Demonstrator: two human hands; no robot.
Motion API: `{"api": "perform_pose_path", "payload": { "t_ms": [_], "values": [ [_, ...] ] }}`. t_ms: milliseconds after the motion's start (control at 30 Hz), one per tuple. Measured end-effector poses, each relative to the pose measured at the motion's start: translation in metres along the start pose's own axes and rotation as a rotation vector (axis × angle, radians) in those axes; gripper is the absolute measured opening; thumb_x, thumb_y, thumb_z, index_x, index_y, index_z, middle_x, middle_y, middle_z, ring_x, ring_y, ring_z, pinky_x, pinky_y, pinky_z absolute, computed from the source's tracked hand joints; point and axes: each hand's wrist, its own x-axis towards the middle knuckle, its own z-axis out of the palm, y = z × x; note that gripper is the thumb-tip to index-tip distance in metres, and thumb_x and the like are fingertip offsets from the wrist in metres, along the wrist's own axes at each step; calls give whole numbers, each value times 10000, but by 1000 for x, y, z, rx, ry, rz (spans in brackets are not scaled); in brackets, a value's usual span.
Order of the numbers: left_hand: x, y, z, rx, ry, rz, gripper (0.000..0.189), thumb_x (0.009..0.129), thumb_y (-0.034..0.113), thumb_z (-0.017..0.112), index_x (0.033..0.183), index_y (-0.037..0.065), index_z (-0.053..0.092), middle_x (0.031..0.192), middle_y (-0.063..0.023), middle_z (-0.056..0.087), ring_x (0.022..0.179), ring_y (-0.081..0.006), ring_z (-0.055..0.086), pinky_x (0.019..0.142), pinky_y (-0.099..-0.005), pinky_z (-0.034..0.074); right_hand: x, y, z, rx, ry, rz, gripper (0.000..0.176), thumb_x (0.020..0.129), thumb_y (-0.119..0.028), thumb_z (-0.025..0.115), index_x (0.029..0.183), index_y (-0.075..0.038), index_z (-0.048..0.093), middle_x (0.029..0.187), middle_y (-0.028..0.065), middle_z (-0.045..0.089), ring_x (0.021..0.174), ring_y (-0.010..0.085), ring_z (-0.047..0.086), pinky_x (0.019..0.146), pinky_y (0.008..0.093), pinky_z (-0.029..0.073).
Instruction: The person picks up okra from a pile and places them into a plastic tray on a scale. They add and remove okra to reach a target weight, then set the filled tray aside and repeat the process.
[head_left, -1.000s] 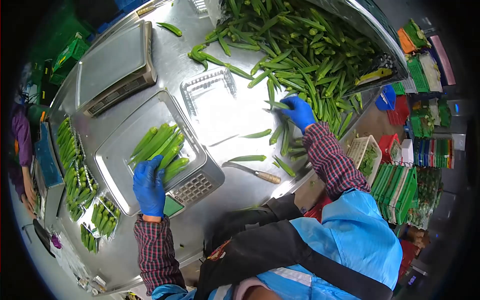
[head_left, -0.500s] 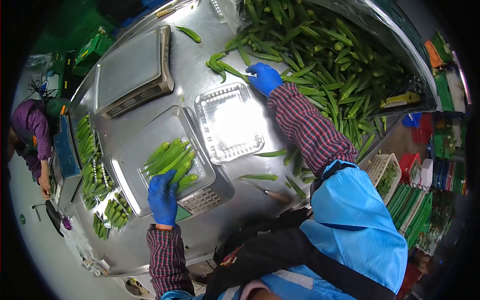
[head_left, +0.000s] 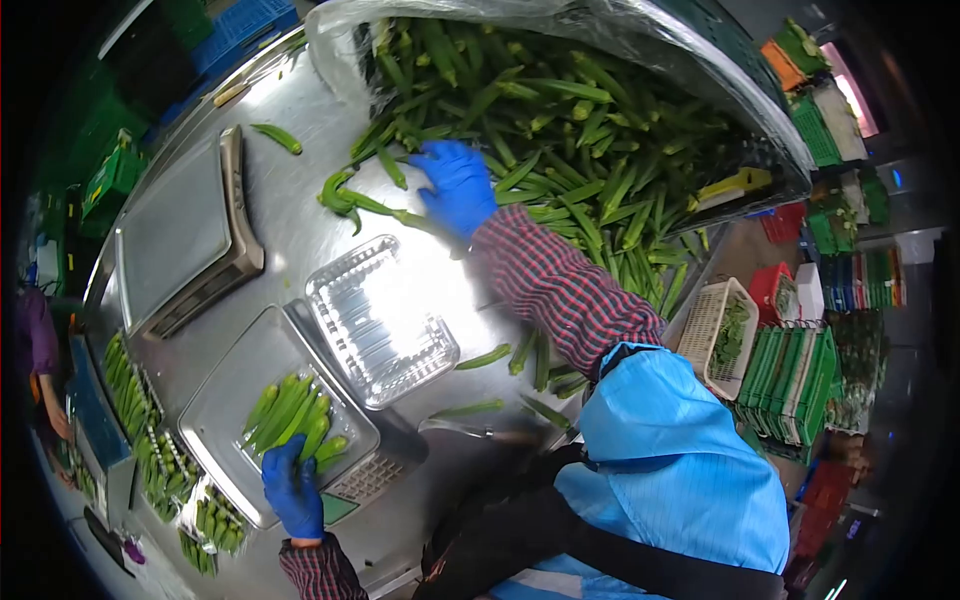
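Note:
My blue-gloved left hand (head_left: 292,488) is at the near side of a clear tray of okra (head_left: 290,412) on a scale (head_left: 215,385). Its fingers are closed around the okra ends at the tray's edge. Over the left border of a large okra heap (head_left: 560,110) is my right hand (head_left: 458,190), also gloved in blue, thumb and fingers apart with nothing visible between them. A curled okra (head_left: 338,196) and a straight one lie just left of it. Between the hands, a clear plastic tray (head_left: 370,310) without okra stands beside the scale.
A second scale (head_left: 175,235) stands at far left. Filled okra trays (head_left: 150,440) line the left table edge. A knife (head_left: 490,433) and loose okra (head_left: 470,408) lie near my body. Crates (head_left: 785,385) are stacked at right. Another person's arm (head_left: 52,405) shows at far left.
The view has shifted, moving the table contents left and downward in the picture. My right hand has moved toward the heap, its fingers more spread. My left hand stays at the okra tray.

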Motion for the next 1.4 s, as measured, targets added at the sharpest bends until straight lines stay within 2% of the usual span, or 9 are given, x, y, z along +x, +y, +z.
{"api": "perform_pose_path", "payload": {
  "t_ms": [167, 333, 400, 533, 633, 800, 1033, 1200, 1400],
  "values": [
    [-3, -8, 3, -42, 23, 2, 408, 680, -81, 647, 1060, 68, 631, 959, -119, 585, 904, -311, 570, 807, -382, 458, 35, 66, -79, -391, 229, 111, 622, 635, -152, 707, 1222, -171, 501, 1261, 103, 477, 1199, 320, 427, 937, 472, 376],
    [-3, -11, 3, -29, -10, -14, 404, 685, -71, 642, 1067, 59, 628, 973, -124, 585, 909, -317, 569, 814, -386, 456, 17, 107, -64, -622, -189, 93, 252, 762, -140, 565, 1008, -139, 618, 928, 62, 584, 907, 257, 557, 710, 409, 451],
    [-4, -12, 4, -57, 20, 16, 413, 682, -76, 639, 1074, 55, 626, 982, -138, 582, 922, -329, 565, 821, -393, 450, -2, 101, -61, -657, -157, 58, 186, 752, -118, 567, 925, -136, 631, 925, 55, 593, 926, 250, 555, 702, 396, 453],
    [-3, -9, 2, -1, 2, 35, 384, 704, -54, 632, 1074, 49, 622, 991, -150, 579, 934, -339, 560, 828, -398, 444, -30, 64, -71, -422, -122, -106, 233, 761, -106, 604, 990, -138, 624, 927, 57, 603, 909, 254, 569, 700, 396, 448],
    [-2, -3, 0, 28, 10, 60, 318, 751, -5, 613, 1065, 46, 620, 985, -153, 577, 946, -342, 555, 834, -401, 438, -35, 34, -83, 116, 75, 169, 315, 783, -141, 666, 1093, -132, 611, 934, 126, 615, 877, 308, 603, 757, 410, 484],
    [-6, -4, -5, 5, 46, 67, 323, 752, -38, 603, 1064, 44, 619, 974, -151, 573, 938, -333, 558, 833, -391, 441, -25, 15, -119, 1228, 247, 613, 472, 898, -42, 560, 1335, -104, 390, 1088, 117, 591, 977, 223, 608, 837, 359, 519],
    [-50, -11, -25, -261, 205, 109, 328, 747, -95, 612, 1051, 26, 630, 983, -114, 586, 942, -272, 573, 832, -329, 448, -42, -96, -150, 1670, -14, 590, 240, 835, -49, 600, 1065, -89, 544, 1109, 118, 614, 1050, 246, 593, 892, 405, 489],
    [-129, -47, -36, -389, 319, -99, 316, 752, -79, 628, 1048, 32, 635, 956, -76, 579, 871, -189, 556, 791, -292, 444, -78, -218, -117, 1799, -388, 577, 213, 820, -32, 617, 1025, -63, 565, 1107, 118, 619, 1034, 235, 603, 912, 386, 495],
    [-182, -77, -36, -416, 377, -116, 292, 762, -82, 615, 1030, 31, 631, 965, -58, 581, 838, -162, 533, 762, -280, 433, -94, -223, -110, 1755, -304, 618, 305, 811, -83, 645, 1101, -53, 558, 1036, 87, 627, 963, 206, 622, 845, 381, 524]
  ]
}}
